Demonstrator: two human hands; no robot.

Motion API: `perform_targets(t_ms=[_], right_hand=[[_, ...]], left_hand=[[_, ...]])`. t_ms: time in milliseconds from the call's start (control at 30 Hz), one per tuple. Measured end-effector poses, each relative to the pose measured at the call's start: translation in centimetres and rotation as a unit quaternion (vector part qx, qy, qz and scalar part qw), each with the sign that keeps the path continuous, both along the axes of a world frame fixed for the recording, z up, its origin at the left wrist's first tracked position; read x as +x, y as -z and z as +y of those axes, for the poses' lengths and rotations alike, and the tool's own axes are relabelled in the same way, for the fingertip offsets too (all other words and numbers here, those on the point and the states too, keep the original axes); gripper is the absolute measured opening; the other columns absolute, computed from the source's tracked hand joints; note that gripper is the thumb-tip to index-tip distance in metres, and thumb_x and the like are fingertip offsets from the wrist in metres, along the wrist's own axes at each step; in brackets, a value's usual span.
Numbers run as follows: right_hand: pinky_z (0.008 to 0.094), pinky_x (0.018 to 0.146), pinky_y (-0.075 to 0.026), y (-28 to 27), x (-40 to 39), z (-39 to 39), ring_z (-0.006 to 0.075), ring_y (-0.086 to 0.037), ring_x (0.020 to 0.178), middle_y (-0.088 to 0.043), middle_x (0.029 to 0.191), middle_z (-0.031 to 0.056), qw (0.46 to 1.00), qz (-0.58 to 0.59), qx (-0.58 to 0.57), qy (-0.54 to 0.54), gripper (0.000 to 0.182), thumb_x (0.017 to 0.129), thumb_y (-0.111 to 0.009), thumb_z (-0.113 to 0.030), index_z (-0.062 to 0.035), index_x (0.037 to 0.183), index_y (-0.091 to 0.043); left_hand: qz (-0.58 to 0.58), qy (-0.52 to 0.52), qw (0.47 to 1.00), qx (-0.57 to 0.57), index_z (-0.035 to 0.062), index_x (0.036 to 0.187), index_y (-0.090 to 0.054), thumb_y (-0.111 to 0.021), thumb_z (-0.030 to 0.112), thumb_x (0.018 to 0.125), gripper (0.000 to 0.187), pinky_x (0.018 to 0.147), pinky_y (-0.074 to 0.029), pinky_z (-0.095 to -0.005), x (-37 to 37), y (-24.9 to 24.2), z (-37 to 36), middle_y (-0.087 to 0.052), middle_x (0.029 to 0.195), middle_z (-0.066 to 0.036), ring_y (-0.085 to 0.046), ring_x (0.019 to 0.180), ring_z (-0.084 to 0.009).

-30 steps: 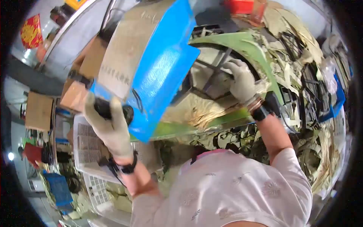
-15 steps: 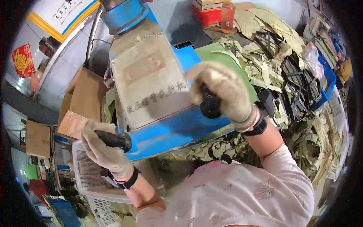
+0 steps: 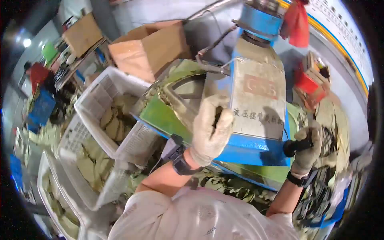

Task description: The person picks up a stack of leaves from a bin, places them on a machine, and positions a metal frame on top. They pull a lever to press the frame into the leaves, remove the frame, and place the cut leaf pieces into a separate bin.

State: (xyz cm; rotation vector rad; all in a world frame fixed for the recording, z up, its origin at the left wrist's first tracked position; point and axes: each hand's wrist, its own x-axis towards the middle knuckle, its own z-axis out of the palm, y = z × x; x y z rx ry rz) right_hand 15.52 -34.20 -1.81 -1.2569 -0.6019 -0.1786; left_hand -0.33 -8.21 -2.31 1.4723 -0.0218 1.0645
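Note:
My left hand (image 3: 211, 130), in a pale work glove, is closed round a black handle (image 3: 218, 115) at the left side of the press's swing arm (image 3: 258, 100). Most of that handle is hidden by the fingers. My gloved right hand (image 3: 310, 149) is wrapped round a second black handle (image 3: 294, 147) at the arm's right front corner. The arm is blue with a pale top plate bearing red and black lettering. Left of it, a curved metal cutting die (image 3: 175, 99) lies on greenish sheet material over the green cutting board (image 3: 158, 114).
White plastic crates (image 3: 90, 104) holding cut pieces stand at the left. A cardboard box (image 3: 150, 50) is behind the board. The blue column (image 3: 260, 22) rises at the back, with a red box (image 3: 307, 83) to its right. Scraps (image 3: 224, 186) lie below the arm.
The swing arm has moved right over the board with both hands on its handles, baring the die and sheet at its left. My view has also turned left.

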Motion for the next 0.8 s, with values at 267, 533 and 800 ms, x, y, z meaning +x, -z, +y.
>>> perform_targets(t_ms=[267, 533, 800], right_hand=[[0.0268, 0.059, -0.042, 1.4, 0.7, -0.2, 0.0128, -0.052, 0.064, -0.054, 0.074, 0.0033, 0.999, 0.014, 0.016, -0.044, 0.037, 0.102, -0.051, -0.037, -0.0019, 0.11, -0.059], [0.0268, 0.058, -0.042, 1.5, 0.5, -0.2, 0.0127, -0.051, 0.064, -0.053, 0.073, 0.0033, 0.998, 0.014, 0.025, -0.054, 0.033, 0.102, -0.051, -0.035, -0.004, 0.108, -0.058], [0.0288, 0.06, -0.042, -0.1, -3.7, 3.7, 0.0136, -0.052, 0.065, -0.055, 0.076, 0.0036, 1.0, 0.002, 0.009, 0.006, 0.045, 0.105, -0.046, -0.046, -0.0034, 0.104, -0.061]], left_hand=[[0.045, -0.027, 0.998, 0.019, -0.0005, 0.124, -0.051, -0.055, 0.015, 0.103, 0.026, 0.056, -0.04, -0.0241, -0.5, 1.4, -0.5, -0.06, 0.078, -0.002, -0.047, 0.063, -0.0068], [0.007, -0.009, 1.0, 0.007, 0.0006, 0.112, -0.057, -0.061, 0.019, 0.099, 0.023, 0.064, -0.046, -0.0272, 0.0, 2.1, -0.1, -0.061, 0.085, -0.004, -0.053, 0.071, -0.0102], [0.029, 0.026, 0.999, 0.034, 0.0039, 0.097, -0.063, -0.075, 0.018, 0.088, 0.021, 0.074, -0.051, -0.0281, -0.6, 1.2, 6.8, -0.065, 0.09, -0.003, -0.06, 0.083, -0.0114]])
